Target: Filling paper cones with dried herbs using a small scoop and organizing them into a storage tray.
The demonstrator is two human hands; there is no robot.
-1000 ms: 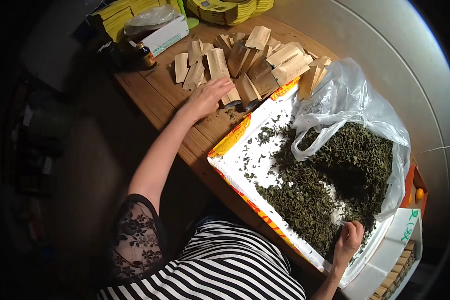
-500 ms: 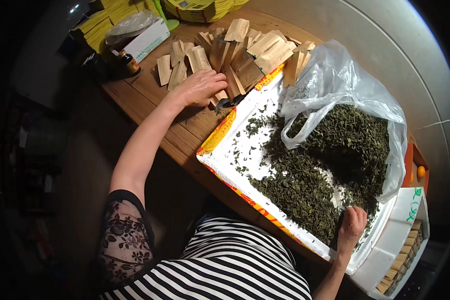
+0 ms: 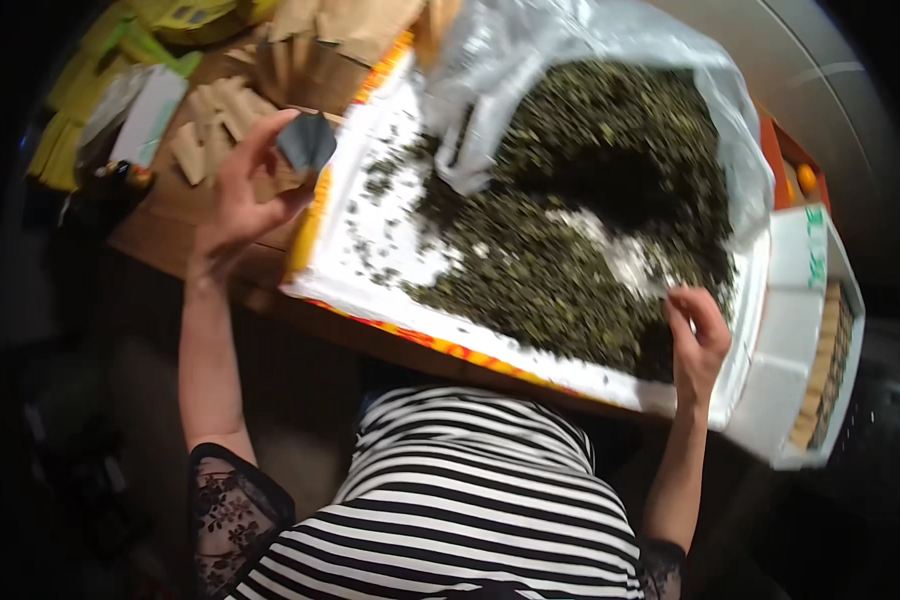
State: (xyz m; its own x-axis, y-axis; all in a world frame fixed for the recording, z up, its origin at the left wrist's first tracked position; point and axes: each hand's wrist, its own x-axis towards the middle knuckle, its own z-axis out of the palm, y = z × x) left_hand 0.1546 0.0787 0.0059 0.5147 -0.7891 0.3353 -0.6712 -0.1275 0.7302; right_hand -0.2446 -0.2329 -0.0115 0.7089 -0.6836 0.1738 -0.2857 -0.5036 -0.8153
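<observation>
My left hand [image 3: 240,195] holds a small paper pouch [image 3: 305,140] by its upper end, the dark lining showing, above the left rim of a white foam tray [image 3: 340,255] with red-and-yellow edging. Dark green dried leaves [image 3: 540,280] are heaped in the tray, partly inside a translucent plastic bag [image 3: 735,150]. My right hand [image 3: 698,330] is at the right of the heap with its fingers curled together; what they hold, if anything, is hidden. The picture is somewhat blurred.
More kraft pouches [image 3: 210,130] lie on the wooden table [image 3: 160,230], beside yellow stacks [image 3: 60,145], a white carton [image 3: 155,115] and a small dark bottle [image 3: 130,175]. At right stand a foam box of pouches [image 3: 785,340] and an orange box with fruit [image 3: 780,150].
My left hand has lifted a pouch from the pile toward the tray's edge. The view has turned and shifted, so the tray sits higher; my right hand stays by the leaves.
</observation>
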